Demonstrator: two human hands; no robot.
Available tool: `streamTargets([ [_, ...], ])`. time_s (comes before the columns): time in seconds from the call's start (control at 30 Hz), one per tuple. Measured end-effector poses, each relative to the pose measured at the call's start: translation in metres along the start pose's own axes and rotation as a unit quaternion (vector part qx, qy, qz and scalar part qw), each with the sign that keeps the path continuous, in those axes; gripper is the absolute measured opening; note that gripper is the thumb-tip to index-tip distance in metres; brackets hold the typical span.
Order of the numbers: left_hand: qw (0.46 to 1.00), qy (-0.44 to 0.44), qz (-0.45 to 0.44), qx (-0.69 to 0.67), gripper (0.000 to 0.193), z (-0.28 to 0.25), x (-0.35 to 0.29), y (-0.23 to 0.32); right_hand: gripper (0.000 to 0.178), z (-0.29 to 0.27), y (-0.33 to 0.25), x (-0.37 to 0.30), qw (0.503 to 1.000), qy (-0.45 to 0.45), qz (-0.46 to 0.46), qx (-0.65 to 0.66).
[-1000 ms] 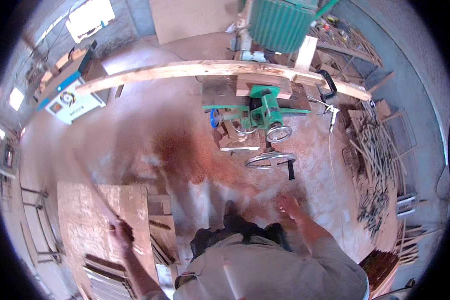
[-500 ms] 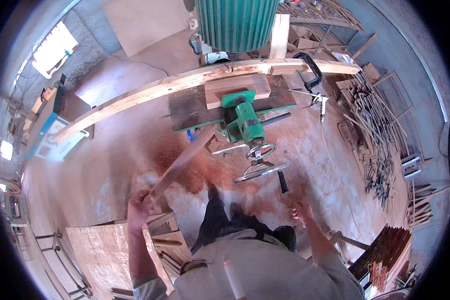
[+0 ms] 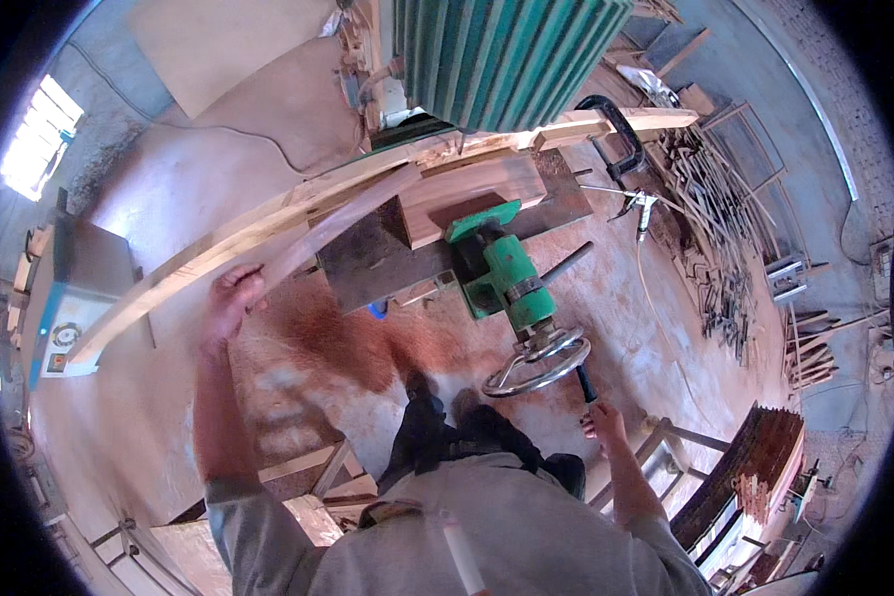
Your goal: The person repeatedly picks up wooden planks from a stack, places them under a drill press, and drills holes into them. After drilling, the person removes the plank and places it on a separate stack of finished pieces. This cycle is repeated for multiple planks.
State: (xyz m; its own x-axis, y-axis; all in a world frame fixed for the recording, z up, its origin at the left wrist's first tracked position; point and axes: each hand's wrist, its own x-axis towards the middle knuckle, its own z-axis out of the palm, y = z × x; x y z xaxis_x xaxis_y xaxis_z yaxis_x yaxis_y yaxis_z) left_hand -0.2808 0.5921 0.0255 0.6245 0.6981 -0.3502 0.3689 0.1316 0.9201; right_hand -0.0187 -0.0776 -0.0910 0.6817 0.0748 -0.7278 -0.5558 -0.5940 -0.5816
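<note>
Gripping strip [image 3: 344, 223] with left fingers [image 3: 254, 282], holding it left of block [image 3: 479, 197], near beam [image 3: 194, 250] | gripping handle [image 3: 586, 383] with right fingers [image 3: 592, 421], near right | ideally steadying strip first, turning handle slowly and evenly

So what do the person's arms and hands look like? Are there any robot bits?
No robot bits, just a person's arms. A plain greyish shirt has short, loose sleeves, so both forearms are uncovered. The left hand and the right hand are bare, and I can't see markings or cables on them.
</note>
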Motion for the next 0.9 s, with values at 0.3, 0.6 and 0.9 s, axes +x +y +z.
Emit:
streamTargets([
  [0.3, 0.929, 0.086, -0.028, -0.358, 0.028, -0.008, 0.061, -0.022, 0.019, 0.011, 0.037, -0.012, 0.993, 0.034, 0.073, 0.086],
  [0.6, 0.910, 0.131, 0.016, -0.394, 0.026, -0.010, 0.068, -0.045, 0.022, -0.008, 0.013, 0.017, 0.996, 0.025, 0.055, 0.066],
  [0.9, 0.958, 0.175, -0.091, -0.208, 0.039, 0.077, 0.096, -0.028, 0.025, -0.034, -0.003, 0.027, 0.998, 0.029, 0.022, 0.051],
])
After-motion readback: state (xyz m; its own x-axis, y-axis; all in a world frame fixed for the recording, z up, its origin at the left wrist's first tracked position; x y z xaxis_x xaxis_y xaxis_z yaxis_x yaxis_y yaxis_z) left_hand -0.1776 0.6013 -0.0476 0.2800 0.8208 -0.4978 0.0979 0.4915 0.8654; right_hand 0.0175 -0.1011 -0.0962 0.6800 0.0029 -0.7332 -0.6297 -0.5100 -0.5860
